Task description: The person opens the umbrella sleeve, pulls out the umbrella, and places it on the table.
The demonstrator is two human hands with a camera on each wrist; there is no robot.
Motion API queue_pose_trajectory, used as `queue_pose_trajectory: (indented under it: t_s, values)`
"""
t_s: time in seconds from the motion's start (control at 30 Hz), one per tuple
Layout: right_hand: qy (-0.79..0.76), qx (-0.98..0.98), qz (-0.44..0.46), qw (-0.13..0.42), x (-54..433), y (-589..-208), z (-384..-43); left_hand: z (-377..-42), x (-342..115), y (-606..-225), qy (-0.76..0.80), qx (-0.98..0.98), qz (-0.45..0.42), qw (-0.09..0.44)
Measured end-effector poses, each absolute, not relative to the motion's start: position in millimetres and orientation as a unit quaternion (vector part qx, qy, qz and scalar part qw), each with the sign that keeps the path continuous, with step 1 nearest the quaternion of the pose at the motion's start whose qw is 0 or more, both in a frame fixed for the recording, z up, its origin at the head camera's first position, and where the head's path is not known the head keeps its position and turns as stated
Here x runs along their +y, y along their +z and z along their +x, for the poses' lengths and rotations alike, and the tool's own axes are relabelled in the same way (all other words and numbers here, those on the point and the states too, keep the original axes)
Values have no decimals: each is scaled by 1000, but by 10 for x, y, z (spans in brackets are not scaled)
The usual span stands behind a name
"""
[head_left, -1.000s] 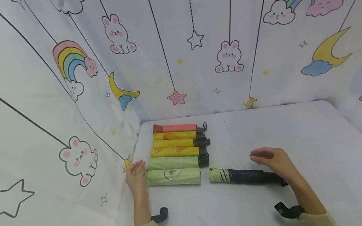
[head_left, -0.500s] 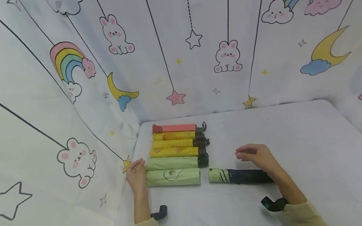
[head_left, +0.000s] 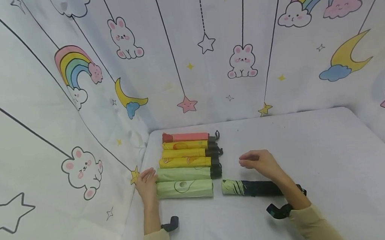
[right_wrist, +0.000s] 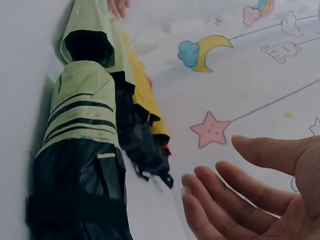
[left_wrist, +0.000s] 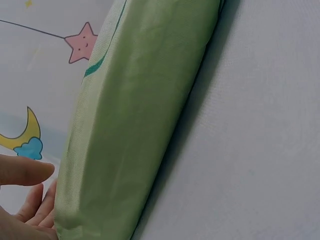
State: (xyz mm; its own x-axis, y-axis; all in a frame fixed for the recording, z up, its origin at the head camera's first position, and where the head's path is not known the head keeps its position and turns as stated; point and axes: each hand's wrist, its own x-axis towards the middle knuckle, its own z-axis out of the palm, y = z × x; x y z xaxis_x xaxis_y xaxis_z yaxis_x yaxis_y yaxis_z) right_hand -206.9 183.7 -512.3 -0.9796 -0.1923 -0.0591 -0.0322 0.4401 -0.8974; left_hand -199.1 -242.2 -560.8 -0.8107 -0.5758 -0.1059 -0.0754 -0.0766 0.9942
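A light green umbrella sleeve with an avocado print lies nearest the front of a row. In the right wrist view its dark mouth faces a folded umbrella, navy with a green striped end, which lies apart to its right in the head view. My left hand is at the sleeve's left end, fingers loosely bent; whether it touches the fabric I cannot tell. Over the navy umbrella, my right hand hovers with relaxed fingers and nothing between them. The forearm hides part of that umbrella's handle end.
Behind the sleeve lie several sleeved umbrellas: a light green one, yellow ones and a red one, dark handles to the right. The white table meets a printed cloth wall at the back and left.
My right hand has moved left above the navy umbrella, uncovering some of its handle end. My left hand has stayed nearly in place. The umbrellas lie as before.
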Motion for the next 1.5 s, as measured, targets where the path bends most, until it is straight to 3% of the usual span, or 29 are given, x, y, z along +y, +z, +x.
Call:
queue_pose_trajectory:
  t_s: [0.5,1.13,1.5]
  values:
    - [-517,849,-55,90,1519,-5172,-2198,-2023,-2404,-5644,-690,-658,246,177]
    - [-471,854,-31,217,1186,-5346,-2388,-2057,-2372,-5663,-660,-683,255,182]
    - [-487,848,-9,210,1011,-5427,-2386,-2063,-2380,-5678,-662,-677,263,185]
